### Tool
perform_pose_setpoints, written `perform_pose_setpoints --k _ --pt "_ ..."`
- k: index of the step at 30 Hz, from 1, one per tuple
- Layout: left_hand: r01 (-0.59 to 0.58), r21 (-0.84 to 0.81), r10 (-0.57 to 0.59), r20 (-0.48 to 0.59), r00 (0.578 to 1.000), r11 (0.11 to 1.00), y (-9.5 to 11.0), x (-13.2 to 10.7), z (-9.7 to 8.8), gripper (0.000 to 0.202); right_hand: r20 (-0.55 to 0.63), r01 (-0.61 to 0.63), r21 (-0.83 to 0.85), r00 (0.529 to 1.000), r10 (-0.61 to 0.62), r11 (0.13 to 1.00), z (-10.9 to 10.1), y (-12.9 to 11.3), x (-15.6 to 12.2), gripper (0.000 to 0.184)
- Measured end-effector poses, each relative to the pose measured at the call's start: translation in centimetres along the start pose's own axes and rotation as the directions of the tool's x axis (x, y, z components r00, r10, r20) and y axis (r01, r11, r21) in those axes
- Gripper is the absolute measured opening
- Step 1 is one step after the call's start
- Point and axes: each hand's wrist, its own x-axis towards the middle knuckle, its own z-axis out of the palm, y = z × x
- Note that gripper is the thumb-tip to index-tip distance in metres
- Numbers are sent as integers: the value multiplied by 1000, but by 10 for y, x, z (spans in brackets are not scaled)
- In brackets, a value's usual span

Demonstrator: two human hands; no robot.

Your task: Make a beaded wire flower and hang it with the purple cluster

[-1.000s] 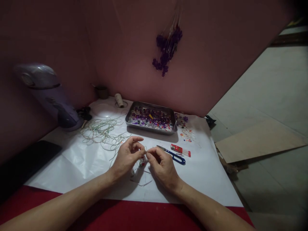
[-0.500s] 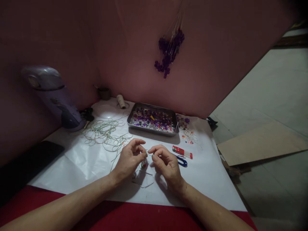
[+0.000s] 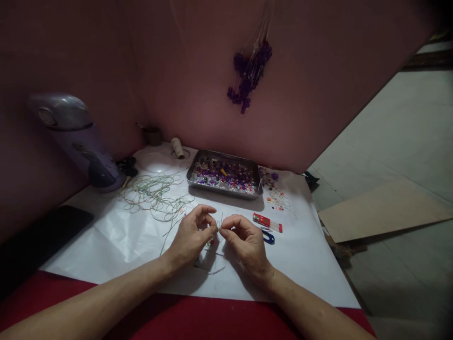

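My left hand [image 3: 193,238] pinches a thin cord [image 3: 218,224] between thumb and forefinger, above the white sheet. Close by on the other side, my right hand [image 3: 247,245] has its thumb and forefinger closed on the same cord. Below my left fingers hangs a small beaded piece [image 3: 210,242] with a red and green look, partly hidden by the hand. Loose cord ends [image 3: 215,271] show on the sheet beneath. Beyond the hands stands a metal tray [image 3: 226,192] full of purple, clear and red beads.
Tangled green cord [image 3: 152,196] lies left of the tray, with a thread spool [image 3: 177,148] behind it. A red lighter [image 3: 267,222] and blue-handled thread snips [image 3: 269,237] are right of my hand. A purple bottle [image 3: 83,146] stands far left. Purple beaded strands [image 3: 247,78] hang on the wall.
My right fingertips have come in closer to the left ones and closed on the cord, which now stands up in a small loop between them. The view has shifted slightly.
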Motion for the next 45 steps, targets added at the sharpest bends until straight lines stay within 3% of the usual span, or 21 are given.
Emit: perform_pose_setpoints --k 4,14,24,29,37,45 --pt "1 8 -1 0 1000 1000 -1 0 -1 29 -24 -14 -14 1000 14 1000 1 1 -1 11" --pt "-12 -19 11 -21 1000 1000 -2 0 0 30 -4 67 -250 997 -71 966 4 -3 -7 4" --pt "-33 -5 33 -57 998 999 0 0 1 29 -4 -26 -220 1000 25 975 4 -3 -6 6" --pt "-75 96 81 -66 995 993 0 -1 1 28 -6 -85 -167 996 85 982 3 0 -4 8" --pt "-38 6 38 -60 997 999 -4 2 -1 28 -41 -51 -197 998 44 979 4 -4 -5 7" --pt "-75 93 81 -62 995 993 -1 -2 0 27 -41 -62 -212 998 55 975 5 -3 -4 7"
